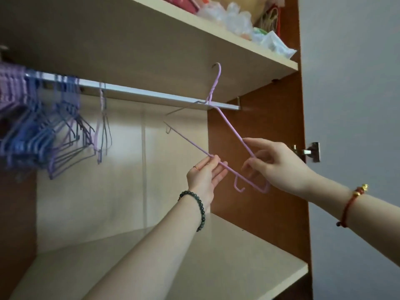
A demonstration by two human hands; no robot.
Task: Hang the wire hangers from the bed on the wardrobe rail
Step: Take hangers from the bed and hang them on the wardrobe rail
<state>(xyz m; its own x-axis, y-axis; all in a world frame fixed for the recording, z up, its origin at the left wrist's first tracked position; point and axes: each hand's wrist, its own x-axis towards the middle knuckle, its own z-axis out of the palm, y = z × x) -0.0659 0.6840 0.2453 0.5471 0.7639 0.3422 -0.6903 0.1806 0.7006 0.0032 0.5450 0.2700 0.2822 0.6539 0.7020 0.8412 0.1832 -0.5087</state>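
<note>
Our left hand (205,173) pinches the lilac hanger (229,124) by its bottom bar, our right hand (276,163) by its sloping arm; its hook stands above the rail (151,94)

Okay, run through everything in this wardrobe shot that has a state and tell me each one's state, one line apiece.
lilac hanger: held tilted, hook raised above the rail, not hung yet
left hand: pinches the hanger's bottom bar
right hand: grips the hanger's shoulder end
bunched hangers: hanging at the rail's left end
two separate hangers: hanging further right
rail: loaded on the left
upper shelf: holds bags and packets
</note>
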